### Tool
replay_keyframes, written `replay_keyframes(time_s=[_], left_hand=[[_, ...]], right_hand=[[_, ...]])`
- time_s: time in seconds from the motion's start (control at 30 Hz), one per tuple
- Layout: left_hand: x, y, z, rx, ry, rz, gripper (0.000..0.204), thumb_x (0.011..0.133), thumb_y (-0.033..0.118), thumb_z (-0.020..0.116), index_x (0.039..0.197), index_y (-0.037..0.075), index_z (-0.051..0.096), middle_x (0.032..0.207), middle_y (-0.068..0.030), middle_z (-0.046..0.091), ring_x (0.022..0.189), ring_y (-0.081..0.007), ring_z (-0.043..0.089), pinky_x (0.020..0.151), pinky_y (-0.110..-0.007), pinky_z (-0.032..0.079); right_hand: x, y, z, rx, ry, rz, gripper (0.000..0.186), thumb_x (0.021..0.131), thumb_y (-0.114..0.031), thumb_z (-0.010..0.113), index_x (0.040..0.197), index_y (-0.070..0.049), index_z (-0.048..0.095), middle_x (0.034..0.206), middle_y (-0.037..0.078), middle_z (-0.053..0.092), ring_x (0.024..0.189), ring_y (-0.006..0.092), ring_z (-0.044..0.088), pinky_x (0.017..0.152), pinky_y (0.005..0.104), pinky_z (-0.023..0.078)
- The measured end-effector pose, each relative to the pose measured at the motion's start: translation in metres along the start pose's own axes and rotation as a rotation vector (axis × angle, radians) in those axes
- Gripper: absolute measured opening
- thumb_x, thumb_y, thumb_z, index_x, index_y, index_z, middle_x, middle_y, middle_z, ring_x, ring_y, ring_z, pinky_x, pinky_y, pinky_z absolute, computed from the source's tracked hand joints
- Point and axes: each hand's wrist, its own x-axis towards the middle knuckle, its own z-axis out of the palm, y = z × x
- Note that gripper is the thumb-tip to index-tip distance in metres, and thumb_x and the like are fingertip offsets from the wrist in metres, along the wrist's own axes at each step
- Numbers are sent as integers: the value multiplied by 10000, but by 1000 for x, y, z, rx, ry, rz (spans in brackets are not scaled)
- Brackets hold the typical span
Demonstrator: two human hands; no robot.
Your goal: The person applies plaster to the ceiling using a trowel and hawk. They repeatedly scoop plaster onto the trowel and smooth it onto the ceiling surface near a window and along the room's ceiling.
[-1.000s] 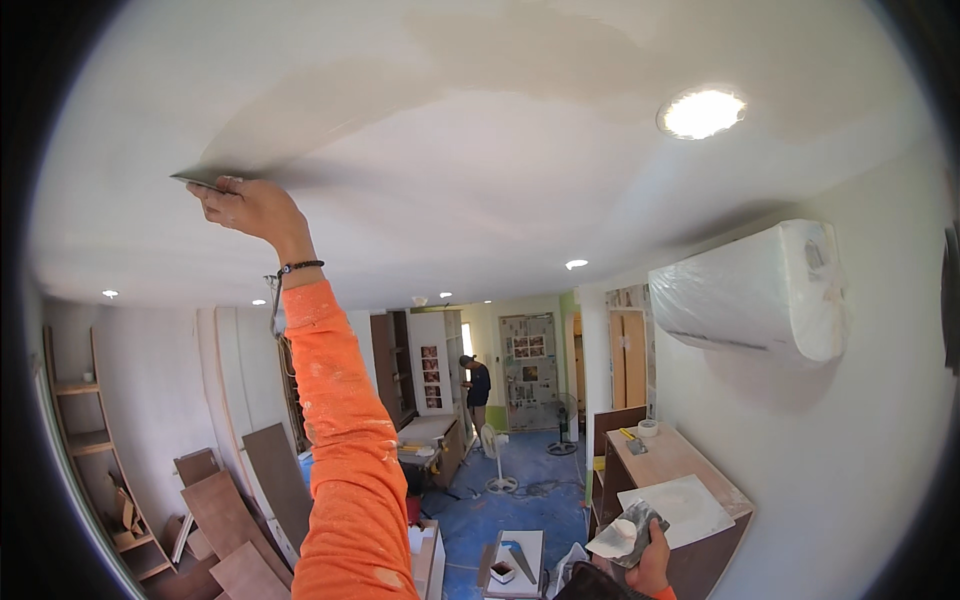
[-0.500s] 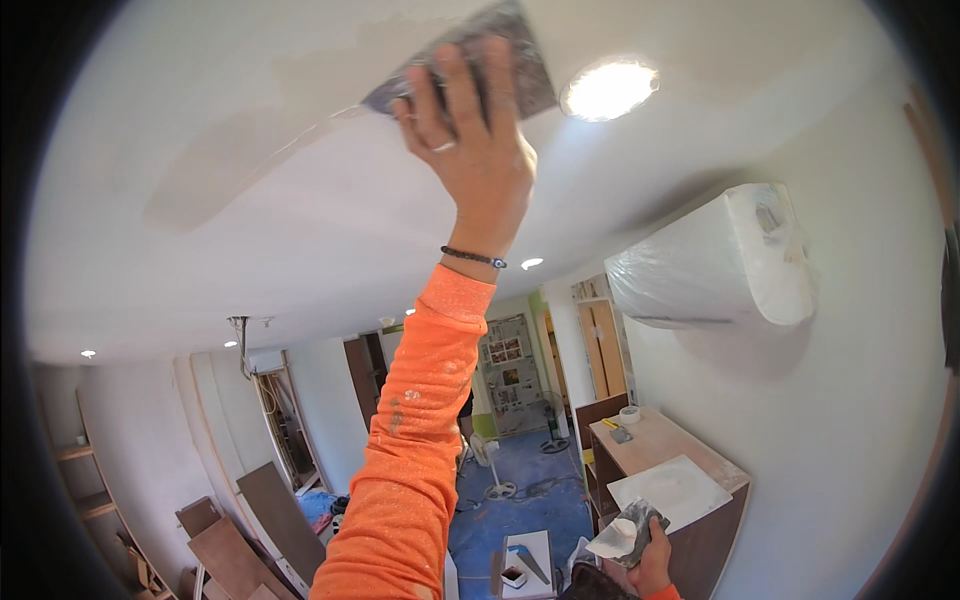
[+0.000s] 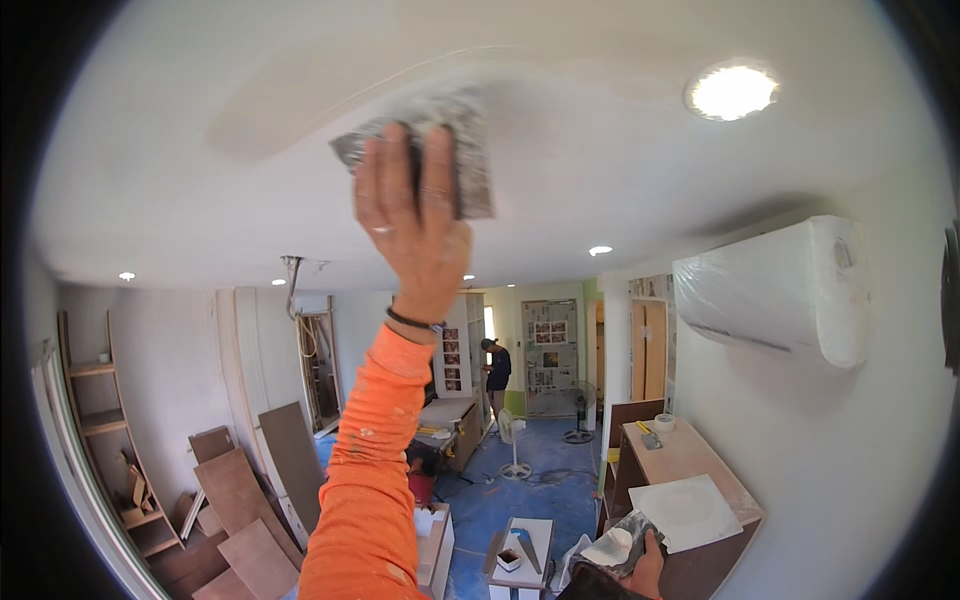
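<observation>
My left hand (image 3: 415,225) is raised overhead, its fingers wrapped round a plastering trowel (image 3: 470,150). The trowel's grey, smeared blade lies against or very close to the white ceiling (image 3: 590,190); motion blurs it. Beside the blade, a damp-looking beige patch of filler (image 3: 270,115) has a thin raised ridge along it. Low on the right, my right hand (image 3: 645,573) grips a grey metal plate (image 3: 636,524) carrying a lump of white putty (image 3: 608,547). Its thumb shows on top; its other fingers are mostly hidden.
A lit ceiling lamp (image 3: 735,92) and plastic-wrapped air conditioner (image 3: 775,290) are at the right. Below stands a wooden cabinet (image 3: 690,455) with a white board (image 3: 686,512) and scraper (image 3: 650,437). A fan (image 3: 513,445), a standing person (image 3: 498,375) and leaning panels (image 3: 245,495) are farther off.
My left hand has drawn the trowel left and nearer, down the picture from beside the lamp. The view has tilted lower, showing more of the room. My right hand still holds the plate.
</observation>
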Motion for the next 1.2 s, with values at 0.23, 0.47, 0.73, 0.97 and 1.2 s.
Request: replay_keyframes(time_s=[0.23, 0.47, 0.73, 0.97, 1.2], left_hand=[[31, -146, -4, 128, 168, -122, 753, 834, -154, 485, 1561, 11, 380, 1507, -291, 346, 1325, -425, 369, 1089, -520, 381], [15, -144, 38, 161, 109, -141, 801, 874, -107, 528, 1610, -23, 224, 1540, -354, 243, 1309, -470, 340, 1110, -555, 320], [12, -164, -29, 46, 97, -346, 629, 1003, -42, 432, 1600, -29, 238, 1536, -259, 308, 1340, -386, 427, 1077, -424, 421], [51, -126, 7, -82, 172, -589, 606, 1039, 17, 438, 1608, -6, 229, 1500, -292, 342, 1199, -390, 465, 1004, -473, 435], [80, 17, 51, -49, 243, -452, 694, 971, 28, 538, 1613, 24, 275, 1538, -297, 329, 1285, -476, 429, 1067, -529, 396]], right_hand=[[42, 37, -16, 143, -45, 67, 373, 1042, -324, 561, 1247, -20, 632, 1111, 122, 683, 1039, 255, 678, 881, 385, 555], [71, 68, -11, 217, -122, 143, 381, 1070, -333, 516, 1259, -12, 596, 1153, 137, 691, 1057, 306, 693, 925, 455, 572], [83, 85, -12, 154, -71, 91, 380, 1057, -318, 547, 1281, -13, 586, 1157, 137, 687, 1046, 312, 694, 926, 458, 567], [81, 85, -17, 242, -74, 97, 379, 1060, -311, 541, 1300, -19, 571, 1175, 142, 679, 1066, 321, 688, 935, 468, 565], [81, 74, -32, 318, -66, 55, 380, 1062, -305, 534, 1319, -25, 556, 1192, 148, 671, 1086, 330, 681, 944, 479, 563]])
